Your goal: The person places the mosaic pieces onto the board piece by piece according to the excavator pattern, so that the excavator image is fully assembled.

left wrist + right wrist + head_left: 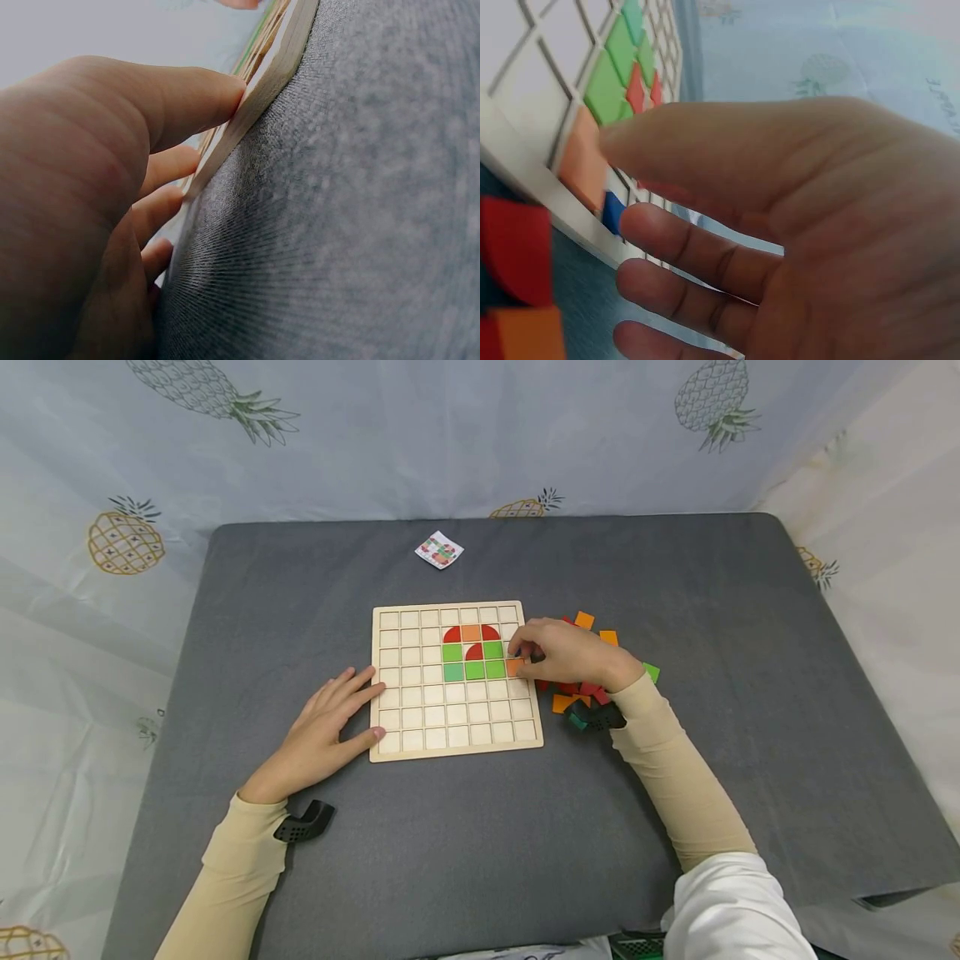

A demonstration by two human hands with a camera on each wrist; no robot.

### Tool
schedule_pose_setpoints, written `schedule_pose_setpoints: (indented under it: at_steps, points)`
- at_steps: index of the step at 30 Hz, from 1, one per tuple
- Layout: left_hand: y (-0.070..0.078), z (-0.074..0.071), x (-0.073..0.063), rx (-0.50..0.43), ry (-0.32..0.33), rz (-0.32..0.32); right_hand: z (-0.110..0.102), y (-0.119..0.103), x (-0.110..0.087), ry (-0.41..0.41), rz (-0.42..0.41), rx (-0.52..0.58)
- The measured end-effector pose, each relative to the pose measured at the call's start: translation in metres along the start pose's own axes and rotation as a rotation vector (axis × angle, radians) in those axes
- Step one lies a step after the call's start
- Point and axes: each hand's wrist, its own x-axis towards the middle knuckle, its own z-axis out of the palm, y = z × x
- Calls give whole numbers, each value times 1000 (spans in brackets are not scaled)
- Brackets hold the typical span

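Observation:
A square wooden grid board (457, 737) lies on the table, with red, orange and green tiles in some cells. My left hand (321, 727) rests at its left edge, fingers spread; the thumb (199, 97) touches the rim. Over the right side reaches my right hand (566, 652), its thumb (660, 139) on an orange square tile (583, 161) lying in an edge cell. Beside that tile a small blue piece (613, 212) shows near a fingertip. Red quarter-round tiles (474, 652) and green square tiles (474, 670) sit left of this hand. The right index fingertip is hidden.
Loose orange, red and green tiles lie in a pile right of the board, such as an orange tile (584, 620), partly under the right hand and wrist. A small patterned card (439, 550) lies beyond the board on the grey tablecloth (315, 577).

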Motion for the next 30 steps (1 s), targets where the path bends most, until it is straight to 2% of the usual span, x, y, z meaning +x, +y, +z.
schedule_pose_setpoints:
  at_steps: [5,9,13,21,30]
  points:
    - [-1,1,2,12,10,7,-12,8,-8,118,30,1]
    - [-1,1,1,13,19,19,-23,17,-14,209,99,-21]
    - [-1,1,0,17,23,24,-32,29,-19,256,186,-28]
    - [-1,1,0,23,22,21,-43,48,-25,230,328,-54]
    - [0,0,0,22,17,23,-38,61,-21,126,407,-122]
